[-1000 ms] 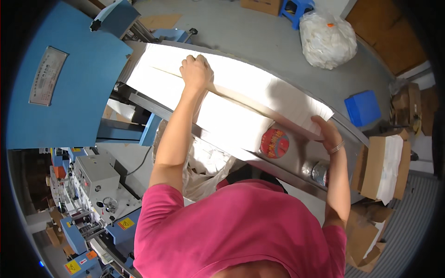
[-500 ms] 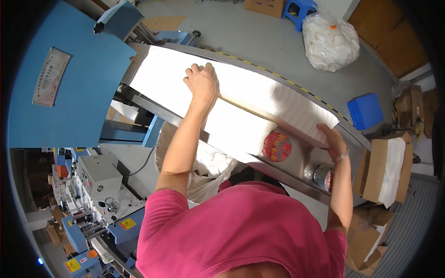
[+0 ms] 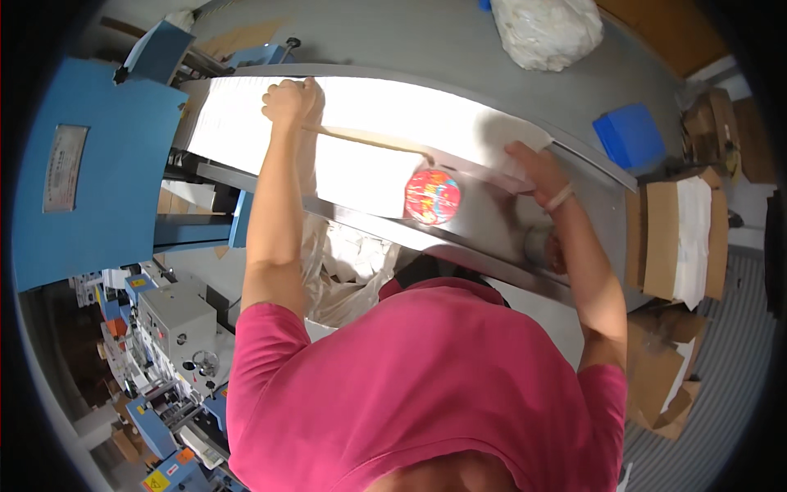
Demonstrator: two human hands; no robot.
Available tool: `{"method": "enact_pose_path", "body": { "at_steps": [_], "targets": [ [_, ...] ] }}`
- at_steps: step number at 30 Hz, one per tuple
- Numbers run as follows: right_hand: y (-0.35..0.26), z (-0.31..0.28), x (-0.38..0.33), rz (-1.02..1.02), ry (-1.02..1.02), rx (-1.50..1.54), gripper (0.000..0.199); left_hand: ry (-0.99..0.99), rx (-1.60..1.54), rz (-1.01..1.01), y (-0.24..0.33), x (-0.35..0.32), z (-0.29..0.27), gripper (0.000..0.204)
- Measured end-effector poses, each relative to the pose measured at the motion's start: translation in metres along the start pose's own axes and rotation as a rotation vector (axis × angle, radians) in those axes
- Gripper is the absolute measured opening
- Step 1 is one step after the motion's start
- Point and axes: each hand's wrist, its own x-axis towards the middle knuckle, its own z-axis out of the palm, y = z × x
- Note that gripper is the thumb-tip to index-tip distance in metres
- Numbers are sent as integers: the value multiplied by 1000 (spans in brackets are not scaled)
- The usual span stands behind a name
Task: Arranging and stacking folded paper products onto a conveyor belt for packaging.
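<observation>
A long row of white paper-like sheets (image 3: pixel 410 107) stands packed in a metal trough (image 3: pixel 605 193). My left hand (image 3: pixel 288 102) is closed over the row toward its left part, fingers curled on the top edges. At the row's right end my right hand (image 3: pixel 541 174) grips the end sheets, slightly blurred. A shorter white stack (image 3: pixel 365 174) lies on the near side of the trough. Against that stack's right end is a round can with a red patterned top (image 3: pixel 433 197). Another can (image 3: pixel 539 243) lies beside my right forearm, partly hidden by it.
A blue machine (image 3: pixel 106 164) adjoins the trough's left end. Below the near rim is a bag-lined container of white scraps (image 3: pixel 352 254). An open cardboard box (image 3: pixel 662 238) stands to the right, with a blue bin (image 3: pixel 630 135) and stuffed white bag (image 3: pixel 548 33) beyond.
The head view has shifted. Both hands stay on the far row, and its right end sits farther left in the trough. Sheets fanned at that end now look closer together.
</observation>
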Motion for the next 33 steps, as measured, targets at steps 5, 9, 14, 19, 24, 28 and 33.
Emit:
{"method": "enact_pose_path", "body": {
  "at_steps": [5, 9, 14, 19, 24, 28, 33],
  "targets": [
    [-3, -3, 6, -7, 2, -55, 34, 106, 182, 108, 10, -1, 3, 63],
    [-8, -34, -8, 71, 24, -204, 36, 140, 157, 173, 36, -30, 7, 60],
    [-4, -109, -58, -15, 105, -241, 33, 63, 84, 228, 103, -98, -7, 54],
    [-10, -160, -91, 119, 56, -114, 38, -217, -212, 282, 120, -113, -1, 58],
    [-21, -159, -104, 94, 125, -110, 43, -936, -1171, 42, 97, -79, -4, 40],
    [-19, -145, -90, -57, 177, -245, 52, -1095, -1071, -2, 86, -62, 34, 84],
    [-21, -111, -90, -25, 276, -360, 42, -1095, -789, 175, 120, -101, 9, 99]
  ]
}}
